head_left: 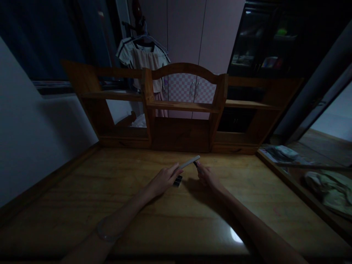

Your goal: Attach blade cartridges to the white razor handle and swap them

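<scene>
Fingers of my left hand [165, 177], in the head view, are closed on a slim pale bar [189, 162], thumb and fingertips drawn together with no gap that I can make out. From that grip the bar points rightward and away from me, its long axis slanting across, so its free end sits just beyond my right fingertips. That is the relation I judge to count most — the free end is nearer to my right hand [207, 176] than to my left. My right fingers are curled narrow, thumb and index seeming to pinch a small dark piece [195, 164] that reaches up to the bar near its free end; whether the two touch or only overlap from here, I cannot tell. Just below my left fingertips, partly hidden by them — and closer to the left hand than the right — a small black object [177, 180] lies on the worktop [170, 227]. Well past my fingers, at the worktop's far side, stands a wooden shelf unit [181, 106].
</scene>
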Available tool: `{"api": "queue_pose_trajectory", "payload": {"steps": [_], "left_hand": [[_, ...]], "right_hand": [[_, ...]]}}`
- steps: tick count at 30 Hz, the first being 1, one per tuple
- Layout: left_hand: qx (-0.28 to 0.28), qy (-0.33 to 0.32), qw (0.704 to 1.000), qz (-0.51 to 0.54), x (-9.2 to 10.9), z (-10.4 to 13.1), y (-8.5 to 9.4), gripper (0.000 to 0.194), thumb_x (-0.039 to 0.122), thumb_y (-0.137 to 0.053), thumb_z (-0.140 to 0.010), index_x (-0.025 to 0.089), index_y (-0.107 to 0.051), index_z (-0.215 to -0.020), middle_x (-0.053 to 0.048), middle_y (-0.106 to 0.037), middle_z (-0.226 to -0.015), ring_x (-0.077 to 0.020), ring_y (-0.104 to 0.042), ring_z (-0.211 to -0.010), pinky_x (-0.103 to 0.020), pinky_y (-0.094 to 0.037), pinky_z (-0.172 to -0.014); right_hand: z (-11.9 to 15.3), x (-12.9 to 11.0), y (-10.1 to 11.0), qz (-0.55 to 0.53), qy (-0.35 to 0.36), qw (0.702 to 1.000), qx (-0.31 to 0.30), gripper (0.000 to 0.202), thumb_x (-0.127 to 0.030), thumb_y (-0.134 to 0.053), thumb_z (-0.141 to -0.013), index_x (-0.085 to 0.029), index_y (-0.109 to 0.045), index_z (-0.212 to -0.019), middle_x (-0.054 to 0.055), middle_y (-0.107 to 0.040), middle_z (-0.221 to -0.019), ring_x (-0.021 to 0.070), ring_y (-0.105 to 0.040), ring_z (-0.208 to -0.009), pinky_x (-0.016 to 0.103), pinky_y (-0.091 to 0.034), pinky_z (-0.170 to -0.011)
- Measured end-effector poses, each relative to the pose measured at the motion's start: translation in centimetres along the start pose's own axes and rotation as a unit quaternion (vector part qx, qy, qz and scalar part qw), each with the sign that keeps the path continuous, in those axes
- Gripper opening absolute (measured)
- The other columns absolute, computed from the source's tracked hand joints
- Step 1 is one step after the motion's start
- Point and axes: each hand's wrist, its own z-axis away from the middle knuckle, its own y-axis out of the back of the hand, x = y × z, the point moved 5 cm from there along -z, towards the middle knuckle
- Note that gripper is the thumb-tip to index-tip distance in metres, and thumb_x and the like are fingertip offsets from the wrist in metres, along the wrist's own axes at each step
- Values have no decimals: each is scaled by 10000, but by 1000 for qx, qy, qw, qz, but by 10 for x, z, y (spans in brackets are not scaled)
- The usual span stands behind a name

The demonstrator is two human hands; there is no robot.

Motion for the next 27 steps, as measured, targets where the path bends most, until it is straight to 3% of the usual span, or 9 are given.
{"api": "queue_pose_trajectory", "payload": {"steps": [8, 16, 27], "left_hand": [[10, 24, 999, -28, -5, 1, 0, 303, 454, -363, -931, 218, -549, -972, -40, -625, -840, -195, -596, -775, -266, -372, -687], [32, 13, 999, -23, 0, 1, 7, 300, 443, -319, -945, 209, -488, -863, 21, -522, -682, -130, -498, -591, -239, -332, -594], [19, 11, 1000, -11, -5, 0, 3, 320, 443, -338, -944, 195, -536, -905, 2, -573, -730, -139, -529, -646, -246, -348, -620]], "right_hand": [[2, -22, 11, -29, 7, 999, 45, 547, -656, -534, -755, -222, -250, -581, -101, -179, -475, 49, -141, -366, 192, -99, -330], [7, -19, 6, -9, -23, 999, 32, 543, -659, -534, -752, -222, -262, -575, -99, -197, -474, 47, -163, -359, 195, -113, -328], [6, -16, 10, 56, -4, 997, 44, 548, -693, -487, -757, -227, -275, -561, -85, -227, -460, 62, -202, -362, 216, -146, -344]]}}
